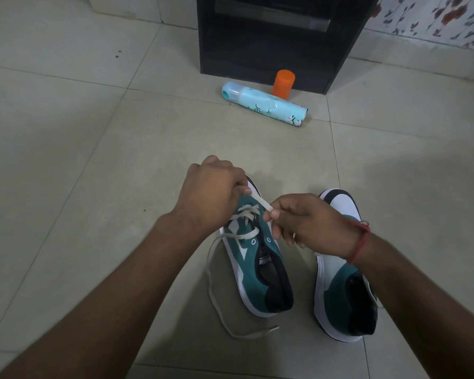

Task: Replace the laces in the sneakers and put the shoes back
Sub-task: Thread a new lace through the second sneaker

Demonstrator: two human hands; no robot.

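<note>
right hand (309, 222): pinches the free end of the lace (246, 214) just right of the left sneaker's eyelets; lace runs taut up-left from the pinch
left hand (211, 192): fingers curled over the toe end of the left sneaker (257, 258), gripping the lace there; exact finger hold hidden under the hand
lace: crossed through the lower eyelets only; upper eyelets near the collar look bare; other end trails off the left sneaker's left side in a loop on the floor (93, 160), tip lying behind the heel
left sneaker: flat on the floor, toe away from the person; judged partly laced
right sneaker (342, 283): just right of the left sneaker, partly under the right wrist; no lace visible on it, eyelets hidden, so can't confirm
progress: judged under halfway; rest of this lacing, the second shoe, then putting both back remain
spray can (266, 105): lying well beyond the left sneaker's toe; orange cap (283, 83) upright just behind it, against the dark cabinet (271, 45)
</note>
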